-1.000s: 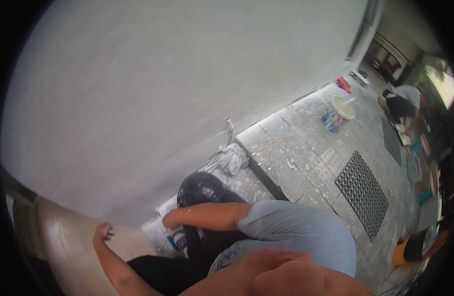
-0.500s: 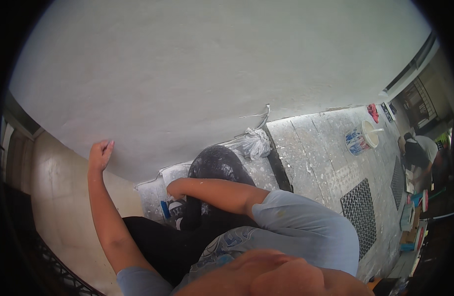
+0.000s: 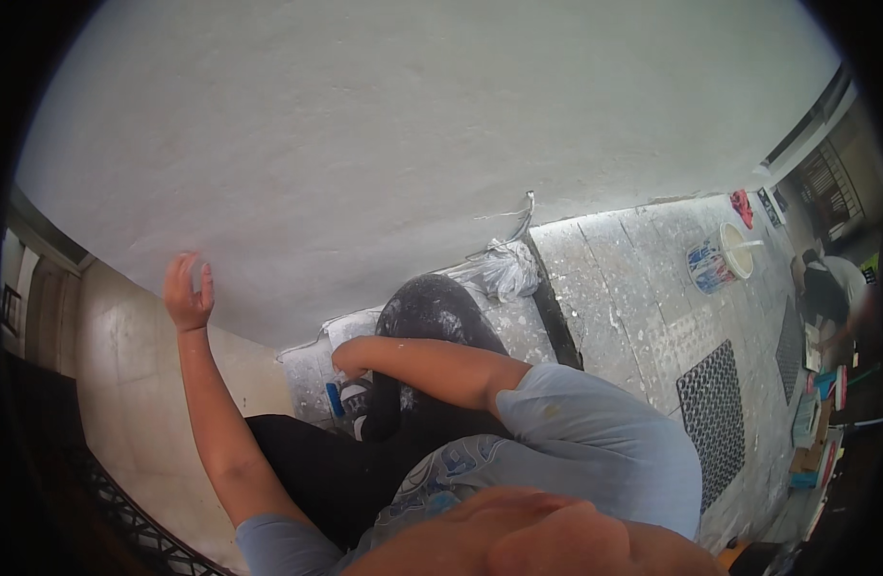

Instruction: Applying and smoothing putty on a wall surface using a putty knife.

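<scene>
grey wall (image 3: 441, 125) under open left hand (image 3: 188, 294); right hand (image 3: 348, 357) by black bucket (image 3: 432, 312), grip unclear.

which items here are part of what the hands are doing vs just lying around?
In use:
- left hand raised against the grey wall
- right hand down at the black bucket

Lying about:
- white paint pail
- crumpled plastic bag
- black floor grate
- red rag

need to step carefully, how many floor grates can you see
2: one grate right of the person's shoulder, another at the right rim near a crouching person. More may be hidden beyond the picture's dark edge.
</scene>
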Demonstrator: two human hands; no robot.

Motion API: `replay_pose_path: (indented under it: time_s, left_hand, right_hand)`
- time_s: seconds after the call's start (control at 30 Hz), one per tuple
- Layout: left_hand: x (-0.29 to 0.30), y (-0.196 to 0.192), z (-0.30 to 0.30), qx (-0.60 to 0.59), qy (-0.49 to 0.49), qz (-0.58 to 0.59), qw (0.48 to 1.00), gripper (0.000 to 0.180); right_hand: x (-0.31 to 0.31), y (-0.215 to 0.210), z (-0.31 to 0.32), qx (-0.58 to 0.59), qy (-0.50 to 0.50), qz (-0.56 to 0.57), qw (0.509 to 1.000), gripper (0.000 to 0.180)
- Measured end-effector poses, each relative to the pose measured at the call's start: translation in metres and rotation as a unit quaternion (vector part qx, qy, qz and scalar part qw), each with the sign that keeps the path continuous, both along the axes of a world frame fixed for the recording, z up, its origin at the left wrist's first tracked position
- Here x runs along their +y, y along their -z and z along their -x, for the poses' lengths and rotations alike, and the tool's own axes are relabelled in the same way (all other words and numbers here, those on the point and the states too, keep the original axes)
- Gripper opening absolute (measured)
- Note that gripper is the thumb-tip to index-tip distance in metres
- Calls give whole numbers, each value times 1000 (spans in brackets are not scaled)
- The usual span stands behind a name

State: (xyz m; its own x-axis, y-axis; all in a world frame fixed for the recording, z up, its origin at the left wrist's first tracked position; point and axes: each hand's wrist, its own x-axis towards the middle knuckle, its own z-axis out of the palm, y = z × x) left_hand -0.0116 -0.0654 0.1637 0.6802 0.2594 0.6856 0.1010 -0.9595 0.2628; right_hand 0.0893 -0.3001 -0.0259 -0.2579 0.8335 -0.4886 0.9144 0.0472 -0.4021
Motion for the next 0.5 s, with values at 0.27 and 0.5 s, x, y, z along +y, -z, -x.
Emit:
replay_pose_path:
  time_s: [0.27,0.5]
  left_hand:
    - [6,20,9,-92,-221,-150,959,70]
    - [32,54,11,10,-170,-101,980,74]
  right_hand:
    - [-129,-168,-122,-7,257,-698,668,17]
    - [-267,-365,-304,-339,308,-793,403,38]
